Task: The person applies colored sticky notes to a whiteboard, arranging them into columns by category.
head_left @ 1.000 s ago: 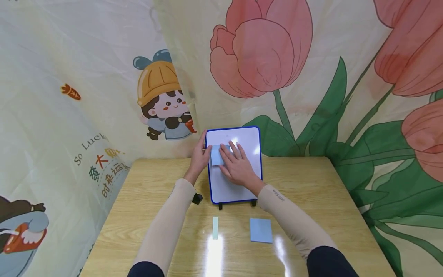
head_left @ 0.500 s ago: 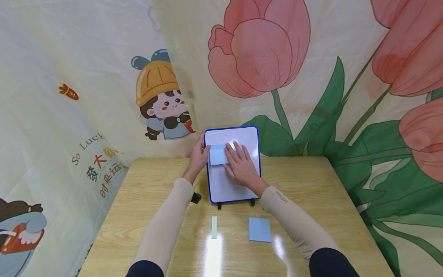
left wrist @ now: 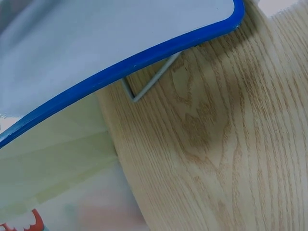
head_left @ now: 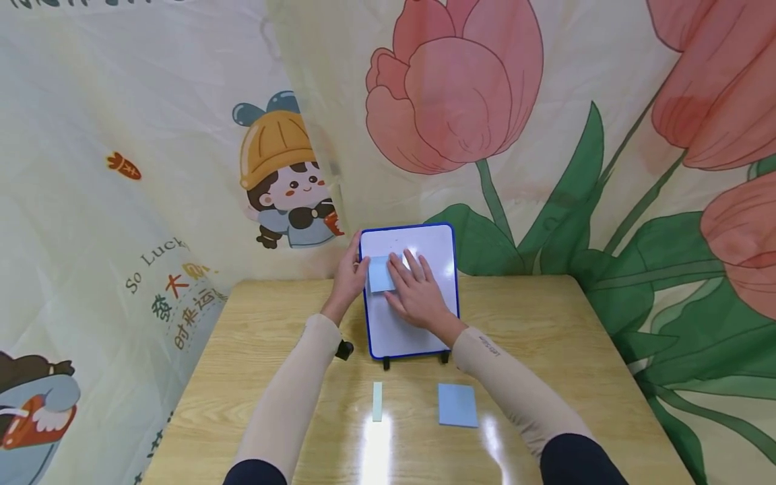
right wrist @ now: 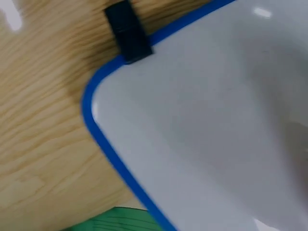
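Observation:
A small whiteboard (head_left: 407, 339) with a blue rim leans upright on the table. My left hand (head_left: 347, 281) grips its left edge, thumb at the front and the other fingers partly hidden behind. On the board's upper left sticks a light blue sticky note (head_left: 379, 275). My right hand (head_left: 419, 296) lies flat with straight fingers, its fingertips over the note's right edge. Neither hand shows clearly in the wrist views. The left one has the blue rim (left wrist: 120, 68) and a thin wire leg (left wrist: 155, 79) behind the board; the right one has a black foot (right wrist: 129, 32) clasping the board's lower edge.
Nearer me on the wooden table (head_left: 267, 377) lie a pale green paper strip (head_left: 377, 402) and a blue square of sticky notes (head_left: 457, 405). A printed cloth backdrop (head_left: 479, 195) hangs behind the board. A small black object (head_left: 344, 349) sits by the left wrist.
My right hand slid right, uncovering most of the note, then came back left so its fingertips cover the note's right edge. The left hand keeps its grip on the whiteboard.

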Demonstrator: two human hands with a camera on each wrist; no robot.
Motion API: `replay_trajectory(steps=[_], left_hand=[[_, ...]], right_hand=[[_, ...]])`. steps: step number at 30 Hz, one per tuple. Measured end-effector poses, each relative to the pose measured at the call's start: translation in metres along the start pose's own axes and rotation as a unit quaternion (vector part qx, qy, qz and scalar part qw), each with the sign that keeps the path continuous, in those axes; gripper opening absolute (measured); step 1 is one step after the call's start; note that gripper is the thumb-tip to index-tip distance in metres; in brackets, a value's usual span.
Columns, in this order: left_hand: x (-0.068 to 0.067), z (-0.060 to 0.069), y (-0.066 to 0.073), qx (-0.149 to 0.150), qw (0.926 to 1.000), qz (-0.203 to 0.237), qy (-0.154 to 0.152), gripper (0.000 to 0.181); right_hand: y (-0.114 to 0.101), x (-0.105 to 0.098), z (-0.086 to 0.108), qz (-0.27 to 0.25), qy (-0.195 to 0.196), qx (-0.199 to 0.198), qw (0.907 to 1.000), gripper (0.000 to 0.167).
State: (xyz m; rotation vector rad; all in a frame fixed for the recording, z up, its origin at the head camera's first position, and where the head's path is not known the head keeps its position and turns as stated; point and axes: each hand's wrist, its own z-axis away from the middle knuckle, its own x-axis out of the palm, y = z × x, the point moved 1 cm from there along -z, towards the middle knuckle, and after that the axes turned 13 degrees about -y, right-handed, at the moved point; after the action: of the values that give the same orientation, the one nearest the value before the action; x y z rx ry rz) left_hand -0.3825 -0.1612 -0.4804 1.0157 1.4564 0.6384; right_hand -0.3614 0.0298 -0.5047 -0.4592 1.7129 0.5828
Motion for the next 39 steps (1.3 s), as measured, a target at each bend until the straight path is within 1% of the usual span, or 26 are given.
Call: replay_trajectory(steps=[3,6,10,13,15,19,25,29,34,39], left_hand=[[0.001,0.0,0.001,0.007,1.0,-0.005,0.0,0.063],[0.001,-0.001,0.003,0.01,0.9999,-0.008,0.0,0.063],[0.0,0.0,0.003,0.008,0.9999,-0.006,0.0,0.064],[-0.001,0.001,0.003,0.01,0.9999,-0.007,0.0,0.063],[-0.001,0.001,0.004,0.012,0.9999,-0.009,-0.001,0.063],[0.0,0.0,0.005,0.016,0.9997,-0.015,-0.006,0.064],[-0.001,-0.001,0.003,0.007,0.9999,-0.009,-0.01,0.064],[-0.001,-0.001,0.003,0.003,0.9999,-0.005,-0.014,0.064],[-0.002,-0.001,0.002,-0.001,0.9999,-0.003,-0.012,0.063],[-0.002,-0.002,0.002,-0.015,0.9998,-0.007,-0.008,0.063]], right_hand=[[-0.005,-0.001,-0.006,-0.001,-0.004,-0.015,0.9999,0.072],[-0.01,-0.002,-0.011,0.008,-0.02,-0.015,0.9997,0.073],[-0.018,-0.004,-0.017,0.021,-0.023,-0.026,0.9992,0.073],[-0.023,-0.006,-0.018,0.019,-0.026,-0.035,0.9989,0.072],[-0.023,-0.006,-0.017,0.015,-0.033,-0.031,0.9989,0.072],[-0.019,-0.005,-0.013,0.017,-0.038,-0.016,0.999,0.071],[-0.01,-0.002,-0.005,0.014,-0.059,-0.015,0.9981,0.077],[-0.005,0.0,-0.001,0.015,-0.07,-0.004,0.9974,0.079],[0.0,0.001,0.003,0.017,-0.075,0.012,0.997,0.081],[0.003,-0.001,0.007,-0.002,-0.071,0.025,0.9972,0.082]])
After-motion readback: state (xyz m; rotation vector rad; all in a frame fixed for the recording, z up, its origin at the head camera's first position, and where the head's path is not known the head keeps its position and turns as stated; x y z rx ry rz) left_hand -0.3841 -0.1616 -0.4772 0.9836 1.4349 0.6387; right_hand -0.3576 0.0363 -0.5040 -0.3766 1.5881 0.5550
